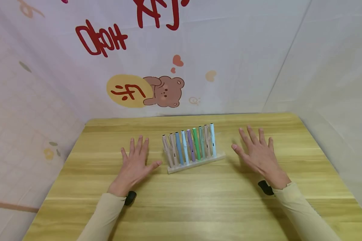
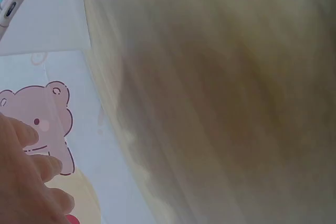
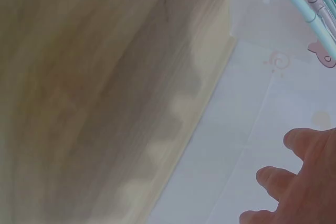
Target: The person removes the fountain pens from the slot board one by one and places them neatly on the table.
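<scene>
Several capped pens stand upright in a row in a clear pen rack (image 1: pixel 196 164), which sits slightly askew on the table. Among them are a green pen (image 1: pixel 196 144), a purple pen (image 1: pixel 191 146) and a light blue pen (image 1: pixel 213 140) at the right end. My left hand (image 1: pixel 135 166), fingers spread, is left of the rack, its thumb pointing toward it without touching. On the other side, my right hand (image 1: pixel 259 155) is spread too, apart from the rack and holding nothing. Both wrist views show part of each hand's fingers and a few pens at the upper corner.
The wooden table (image 1: pixel 199 207) ends at a white cloth backdrop (image 1: pixel 235 50) printed with a bear (image 1: pixel 166 92) and red characters. Cloth also hangs along both sides. A dark band or device (image 1: pixel 130 198) is at the left wrist, another (image 1: pixel 265 188) at the right.
</scene>
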`<state>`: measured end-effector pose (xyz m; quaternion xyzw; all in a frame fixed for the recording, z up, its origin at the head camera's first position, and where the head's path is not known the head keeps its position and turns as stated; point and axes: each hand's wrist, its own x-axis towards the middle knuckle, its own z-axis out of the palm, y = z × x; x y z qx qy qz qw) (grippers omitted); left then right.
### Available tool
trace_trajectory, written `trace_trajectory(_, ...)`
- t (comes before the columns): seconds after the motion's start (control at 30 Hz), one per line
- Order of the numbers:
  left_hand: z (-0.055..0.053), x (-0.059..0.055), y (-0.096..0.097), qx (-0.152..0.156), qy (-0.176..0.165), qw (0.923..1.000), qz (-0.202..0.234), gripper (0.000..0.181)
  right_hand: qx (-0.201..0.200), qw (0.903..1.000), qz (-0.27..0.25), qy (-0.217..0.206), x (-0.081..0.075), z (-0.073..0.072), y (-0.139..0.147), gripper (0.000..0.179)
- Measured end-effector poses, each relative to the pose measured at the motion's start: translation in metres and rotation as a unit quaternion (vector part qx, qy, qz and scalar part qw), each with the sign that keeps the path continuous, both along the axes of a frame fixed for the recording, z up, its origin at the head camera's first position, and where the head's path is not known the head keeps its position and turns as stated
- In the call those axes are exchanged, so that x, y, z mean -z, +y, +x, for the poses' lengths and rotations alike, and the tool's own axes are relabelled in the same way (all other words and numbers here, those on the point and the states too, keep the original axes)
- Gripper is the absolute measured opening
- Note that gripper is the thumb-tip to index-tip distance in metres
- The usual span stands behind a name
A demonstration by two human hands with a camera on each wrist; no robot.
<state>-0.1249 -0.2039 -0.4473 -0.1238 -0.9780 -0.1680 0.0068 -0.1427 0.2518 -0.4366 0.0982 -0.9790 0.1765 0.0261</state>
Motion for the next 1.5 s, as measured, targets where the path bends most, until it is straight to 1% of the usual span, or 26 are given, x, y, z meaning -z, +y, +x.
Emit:
trace_trajectory(0.1, 0.002, 0.0, 0.003, 0.002, -0.001, 1.0, 0.005, 0.106, -0.002, 1.0, 0.0, -0.003, 0.001, 0.0, -0.002, 0.081)
trace_trajectory(0.27, 0.005, 0.002, 0.009, 0.007, -0.007, 0.9999, 0.014, 0.107, -0.007, 0.9999, -0.005, -0.012, 0.001, 0.001, -0.008, 0.081)
trace_trajectory(0.47, 0.008, 0.007, 0.019, 0.017, -0.044, 0.9983, 0.036, 0.112, -0.025, 0.9994, -0.017, -0.02, 0.0, 0.001, -0.016, 0.08)
trace_trajectory(0.53, 0.009, 0.007, 0.022, 0.021, -0.05, 0.9976, 0.043, 0.114, -0.03, 0.9991, -0.022, -0.021, 0.0, 0.002, -0.019, 0.079)
trace_trajectory(0.67, 0.01, 0.005, 0.027, 0.031, -0.061, 0.9961, 0.055, 0.117, -0.04, 0.9981, -0.039, -0.025, 0.001, 0.002, -0.024, 0.078)
trace_trajectory(0.9, 0.007, 0.004, 0.032, 0.041, -0.087, 0.9928, 0.072, 0.12, -0.06, 0.996, -0.06, -0.028, 0.004, 0.001, -0.03, 0.076)
trace_trajectory(1.1, 0.004, 0.003, 0.033, 0.028, -0.097, 0.9911, 0.086, 0.121, -0.076, 0.9917, -0.099, -0.029, 0.003, 0.0, -0.037, 0.074)
trace_trajectory(1.23, 0.002, 0.002, 0.033, 0.015, -0.101, 0.99, 0.098, 0.118, -0.084, 0.9862, -0.136, -0.043, 0.003, -0.001, -0.043, 0.073)
trace_trajectory(1.37, 0.002, 0.0, 0.034, 0.007, -0.113, 0.9865, 0.118, 0.11, -0.077, 0.9807, -0.167, -0.066, 0.003, -0.002, -0.048, 0.075)
trace_trajectory(1.5, 0.002, -0.001, 0.035, 0.003, -0.122, 0.9839, 0.131, 0.097, -0.06, 0.9771, -0.188, -0.08, 0.003, -0.003, -0.052, 0.074)
